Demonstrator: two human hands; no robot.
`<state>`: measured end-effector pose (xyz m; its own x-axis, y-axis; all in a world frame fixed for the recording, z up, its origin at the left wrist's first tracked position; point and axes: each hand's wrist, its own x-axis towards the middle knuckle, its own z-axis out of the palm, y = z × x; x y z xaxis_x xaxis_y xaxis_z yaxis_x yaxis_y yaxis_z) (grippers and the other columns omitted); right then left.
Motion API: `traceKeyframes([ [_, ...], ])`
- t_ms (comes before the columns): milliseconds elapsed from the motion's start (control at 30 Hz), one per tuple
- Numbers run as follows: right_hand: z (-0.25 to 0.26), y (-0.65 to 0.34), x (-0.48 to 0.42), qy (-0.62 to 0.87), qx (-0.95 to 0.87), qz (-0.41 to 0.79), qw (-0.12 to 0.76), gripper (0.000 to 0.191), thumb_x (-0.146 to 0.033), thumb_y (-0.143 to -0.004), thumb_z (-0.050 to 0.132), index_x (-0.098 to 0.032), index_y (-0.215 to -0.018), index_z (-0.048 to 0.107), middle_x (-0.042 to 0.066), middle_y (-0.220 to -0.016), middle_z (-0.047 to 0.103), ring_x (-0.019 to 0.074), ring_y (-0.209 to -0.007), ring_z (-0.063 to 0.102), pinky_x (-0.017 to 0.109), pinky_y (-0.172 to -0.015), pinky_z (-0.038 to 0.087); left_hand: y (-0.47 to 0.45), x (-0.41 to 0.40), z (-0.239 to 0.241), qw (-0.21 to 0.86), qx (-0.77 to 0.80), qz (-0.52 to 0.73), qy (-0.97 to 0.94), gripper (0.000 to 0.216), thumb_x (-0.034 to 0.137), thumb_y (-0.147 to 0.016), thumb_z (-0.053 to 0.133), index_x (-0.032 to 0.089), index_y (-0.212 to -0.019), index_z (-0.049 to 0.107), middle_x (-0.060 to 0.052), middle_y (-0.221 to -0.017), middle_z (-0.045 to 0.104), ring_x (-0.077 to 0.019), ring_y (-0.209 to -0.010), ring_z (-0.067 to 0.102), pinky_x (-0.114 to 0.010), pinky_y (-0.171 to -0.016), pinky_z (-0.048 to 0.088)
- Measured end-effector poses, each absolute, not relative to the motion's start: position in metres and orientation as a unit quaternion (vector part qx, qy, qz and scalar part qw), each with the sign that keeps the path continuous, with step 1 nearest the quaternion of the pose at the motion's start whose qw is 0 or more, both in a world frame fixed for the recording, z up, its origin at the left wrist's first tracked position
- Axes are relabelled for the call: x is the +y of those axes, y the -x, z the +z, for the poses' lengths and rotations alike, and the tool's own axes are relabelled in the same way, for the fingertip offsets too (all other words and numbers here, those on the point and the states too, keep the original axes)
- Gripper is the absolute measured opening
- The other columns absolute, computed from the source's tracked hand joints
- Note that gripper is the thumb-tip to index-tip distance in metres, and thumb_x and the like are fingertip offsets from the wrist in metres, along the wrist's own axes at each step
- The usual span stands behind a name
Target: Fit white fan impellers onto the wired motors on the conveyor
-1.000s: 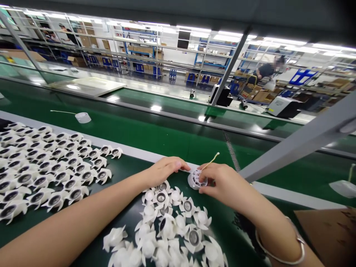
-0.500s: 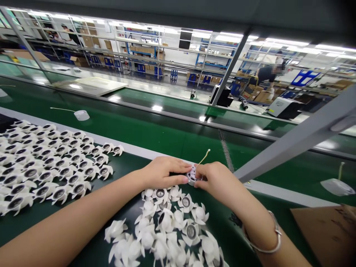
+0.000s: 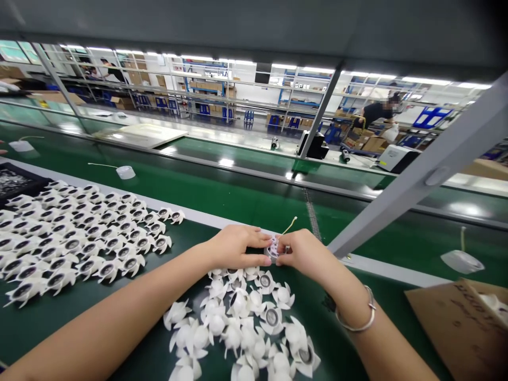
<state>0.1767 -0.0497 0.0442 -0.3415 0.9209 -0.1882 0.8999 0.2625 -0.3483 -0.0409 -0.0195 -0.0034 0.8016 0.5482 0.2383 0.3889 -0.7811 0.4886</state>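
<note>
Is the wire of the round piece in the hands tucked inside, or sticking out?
Sticking out: the wire extends beyond the round piece, its tip free.

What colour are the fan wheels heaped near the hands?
The fan wheels are white, some with grey centres showing; head view.

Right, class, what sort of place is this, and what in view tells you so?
Probably a factory assembly area: many matching white fan wheels spread over the bench, what looks like a long green conveyor belt beyond, and cardboard boxes in the background.
</note>
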Motion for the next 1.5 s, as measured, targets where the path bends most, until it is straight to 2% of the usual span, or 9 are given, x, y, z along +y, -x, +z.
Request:
traceKeyframes([
  [233, 0.04, -0.184, -0.05, 0.545, -0.823, 0.16, 0.022, 0.009, -0.02, -0.071, 0.078, -0.022, -0.067, 0.07, -0.001, -0.075, 0.071, 0.0185, -0.073, 0.065, 0.026, -0.061, 0.043, 0.05, -0.017, -0.008, 0.456, 0.272, 0.242, -0.812, 0.049, 0.05, -0.09, 0.063, 0.021, -0.129, 0.064, -0.008, -0.129, 0.067, -0.0219, -0.12, 0.063, -0.033, -0.104, 0.048],
  [300, 0.042, -0.194, -0.046, 0.57, -0.813, 0.11, 0.039, 0.014, -0.018, -0.078, 0.071, -0.021, -0.09, 0.076, 0.006, -0.108, 0.073, 0.0249, -0.096, 0.068, 0.031, -0.077, 0.05, 0.05, -0.016, -0.008, 0.487, 0.25, 0.258, -0.796, 0.042, 0.049, -0.092, 0.06, 0.019, -0.121, 0.069, -0.009, -0.124, 0.069, -0.0217, -0.116, 0.064, -0.033, -0.102, 0.049],
  [400, 0.058, -0.222, -0.049, 0.621, -0.778, 0.011, 0.094, 0.046, -0.023, -0.085, 0.064, -0.017, -0.131, 0.063, 0.014, -0.146, 0.051, 0.0332, -0.123, 0.057, 0.043, -0.099, 0.049, 0.047, -0.019, -0.002, 0.473, 0.172, 0.195, -0.842, 0.037, 0.049, -0.095, 0.055, 0.021, -0.111, 0.075, -0.009, -0.128, 0.066, -0.0215, -0.12, 0.061, -0.032, -0.105, 0.046],
  [567, 0.083, -0.271, -0.095, 0.664, -0.723, 0.02, 0.188, 0.045, -0.052, -0.094, 0.051, -0.024, -0.127, 0.065, 0.008, -0.127, 0.066, 0.0301, -0.105, 0.067, 0.039, -0.077, 0.059, 0.045, -0.024, 0.006, 0.379, 0.152, 0.078, -0.909, 0.039, 0.057, -0.093, 0.055, 0.034, -0.12, 0.071, -0.003, -0.141, 0.058, -0.0249, -0.131, 0.05, -0.037, -0.114, 0.036],
  [633, 0.069, -0.275, -0.121, 0.665, -0.722, 0.003, 0.191, 0.043, -0.051, -0.096, 0.046, -0.024, -0.122, 0.068, 0.009, -0.127, 0.066, 0.0312, -0.112, 0.064, 0.042, -0.083, 0.059, 0.046, -0.022, 0.005, 0.368, 0.161, 0.066, -0.913, 0.043, 0.059, -0.093, 0.053, 0.036, -0.126, 0.067, -0.002, -0.143, 0.055, -0.0254, -0.132, 0.049, -0.038, -0.115, 0.034],
  [733, 0.024, -0.267, -0.158, 0.639, -0.748, -0.047, 0.175, 0.042, -0.044, -0.1, 0.041, -0.021, -0.12, 0.07, 0.012, -0.142, 0.054, 0.0336, -0.132, 0.049, 0.052, -0.106, 0.047, 0.045, -0.018, 0.003, 0.378, 0.158, 0.056, -0.911, 0.047, 0.059, -0.096, 0.048, 0.035, -0.134, 0.061, -0.002, -0.143, 0.055, -0.0243, -0.132, 0.048, -0.036, -0.114, 0.034],
  [967, -0.049, -0.247, -0.207, 0.686, -0.718, -0.09, 0.073, 0.047, -0.041, -0.104, 0.035, -0.024, -0.143, 0.054, 0.012, -0.165, 0.012, 0.0416, -0.149, 0.01, 0.069, -0.109, 0.031, 0.044, -0.013, 0.0, 0.391, 0.147, 0.06, -0.907, 0.046, 0.056, -0.098, 0.046, 0.035, -0.137, 0.058, -0.002, -0.143, 0.055, -0.0213, -0.129, 0.05, -0.031, -0.112, 0.035],
  [1333, -0.053, -0.244, -0.212, 0.686, -0.72, -0.091, 0.055, 0.066, -0.054, -0.099, 0.041, -0.025, -0.157, 0.03, 0.015, -0.165, 0.0, 0.0456, -0.148, 0.003, 0.073, -0.108, 0.026, 0.045, -0.011, -0.004, 0.383, 0.151, 0.054, -0.91, 0.048, 0.058, -0.096, 0.048, 0.036, -0.137, 0.058, -0.003, -0.144, 0.054, -0.0245, -0.133, 0.047, -0.035, -0.114, 0.034],
  [1500, -0.053, -0.244, -0.213, 0.673, -0.734, -0.076, 0.051, 0.062, -0.053, -0.098, 0.042, -0.029, -0.155, 0.034, 0.011, -0.166, 0.001, 0.0454, -0.149, 0.004, 0.071, -0.109, 0.026, 0.044, -0.012, -0.002, 0.387, 0.152, 0.055, -0.908, 0.047, 0.058, -0.096, 0.048, 0.037, -0.137, 0.058, -0.002, -0.144, 0.054, -0.0248, -0.132, 0.047, -0.036, -0.114, 0.033],
])
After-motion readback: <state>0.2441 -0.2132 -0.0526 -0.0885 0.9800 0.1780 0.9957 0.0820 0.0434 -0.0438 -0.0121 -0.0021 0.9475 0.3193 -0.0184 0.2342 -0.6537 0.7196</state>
